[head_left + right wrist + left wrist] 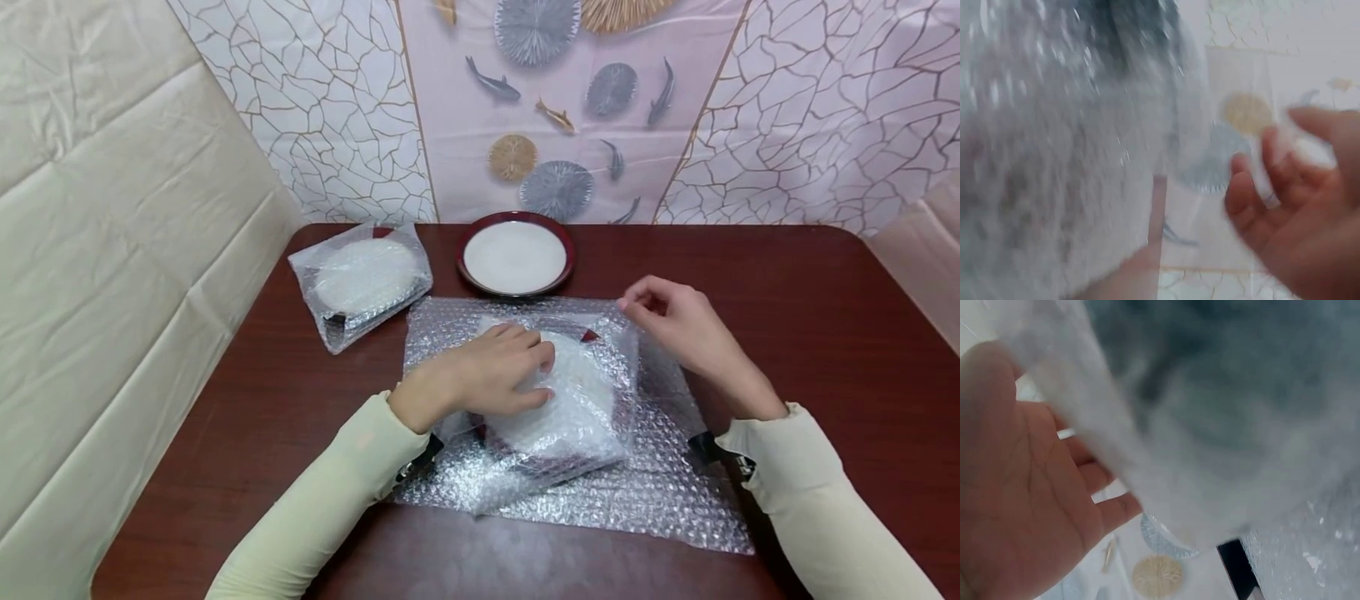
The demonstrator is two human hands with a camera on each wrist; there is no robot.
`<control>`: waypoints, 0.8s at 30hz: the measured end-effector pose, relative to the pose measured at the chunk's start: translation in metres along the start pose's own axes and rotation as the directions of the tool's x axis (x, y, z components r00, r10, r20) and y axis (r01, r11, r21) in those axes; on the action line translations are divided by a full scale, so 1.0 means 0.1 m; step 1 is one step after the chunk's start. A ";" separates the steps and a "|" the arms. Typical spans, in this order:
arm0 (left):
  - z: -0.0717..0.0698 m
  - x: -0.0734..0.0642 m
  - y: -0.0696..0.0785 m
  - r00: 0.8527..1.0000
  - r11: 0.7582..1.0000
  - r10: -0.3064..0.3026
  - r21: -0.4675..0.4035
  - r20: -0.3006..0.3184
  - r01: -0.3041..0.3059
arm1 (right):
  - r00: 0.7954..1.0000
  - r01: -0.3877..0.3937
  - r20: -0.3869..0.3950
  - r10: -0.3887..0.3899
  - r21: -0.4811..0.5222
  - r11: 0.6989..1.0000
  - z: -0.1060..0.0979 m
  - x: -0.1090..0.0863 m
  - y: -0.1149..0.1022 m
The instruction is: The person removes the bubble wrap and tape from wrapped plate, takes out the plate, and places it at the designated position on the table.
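A plate [555,400] wrapped in bubble wrap lies on a larger flat sheet of bubble wrap [675,492] in the middle of the table. Traces of its dark red rim show through the plastic. My left hand [498,367] rests over the wrapped plate's left side, fingers spread and slightly bent; the left wrist view has the palm [1035,487] beside the blurred plastic. Above the sheet's far right corner is my right hand [678,321], its fingers loosely curved. In the right wrist view nothing shows between the thumb and fingers [1244,194].
An unwrapped white plate with a dark red rim [513,257] sits at the table's far edge. To its left lies another bubble-wrapped plate [367,279]. A patterned cloth [555,108] hangs behind the brown table [810,292], and a pale cloth [135,250] stands along the left.
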State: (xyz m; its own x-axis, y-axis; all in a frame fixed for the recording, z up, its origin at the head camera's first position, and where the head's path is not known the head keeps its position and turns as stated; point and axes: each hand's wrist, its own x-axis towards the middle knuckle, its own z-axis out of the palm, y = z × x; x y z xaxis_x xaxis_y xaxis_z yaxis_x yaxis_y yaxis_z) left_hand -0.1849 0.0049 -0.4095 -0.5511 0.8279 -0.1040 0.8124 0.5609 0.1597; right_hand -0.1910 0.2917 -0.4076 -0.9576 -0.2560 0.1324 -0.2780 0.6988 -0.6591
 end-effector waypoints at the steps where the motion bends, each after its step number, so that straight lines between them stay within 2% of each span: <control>1: 0.00 0.00 0.01 1.000 1.000 -0.010 0.006 -0.003 0.010 | 0.997 0.070 -0.034 -0.069 0.013 0.997 0.05 0.00 -0.02; 3: 0.01 0.01 0.03 0.999 0.999 -0.031 0.020 -0.008 0.031 | 0.979 0.204 -0.022 -0.203 0.041 0.978 0.16 0.01 -0.07; 6: 0.03 0.02 0.06 0.998 0.998 -0.057 0.031 -0.015 0.057 | 0.935 0.334 0.109 -0.337 0.039 0.942 0.29 0.02 -0.11; 8: 0.04 0.04 0.08 0.997 0.997 -0.071 0.024 -0.021 0.071 | 0.904 0.374 0.215 -0.370 0.026 0.927 0.35 0.02 -0.11; 11: 0.05 0.05 0.11 0.995 0.995 -0.100 -0.002 -0.030 0.100 | 0.874 0.386 0.321 -0.364 -0.005 0.923 0.39 0.01 -0.10; 14: 0.07 0.08 0.14 0.988 0.988 -0.149 -0.031 -0.031 0.148 | 0.866 0.378 0.352 -0.354 0.000 0.926 0.43 0.01 -0.08; 18: 0.10 0.10 0.18 0.977 0.975 -0.215 -0.047 -0.002 0.215 | 0.861 0.376 0.363 -0.358 0.022 0.926 0.45 0.02 -0.03; 24: 0.13 0.14 0.22 0.965 0.966 -0.255 -0.021 0.053 0.257 | 0.861 0.321 0.387 -0.330 0.089 0.943 0.46 0.04 0.04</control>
State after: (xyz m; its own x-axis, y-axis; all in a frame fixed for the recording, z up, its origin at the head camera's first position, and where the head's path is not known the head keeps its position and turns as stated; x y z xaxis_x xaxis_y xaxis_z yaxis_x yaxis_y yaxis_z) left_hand -0.1723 0.0292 -0.4204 -0.7293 0.6563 -0.1935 0.6396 0.7544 0.1480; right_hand -0.1923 0.2634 -0.4438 -0.7032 -0.7096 0.0447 -0.5628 0.5171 -0.6449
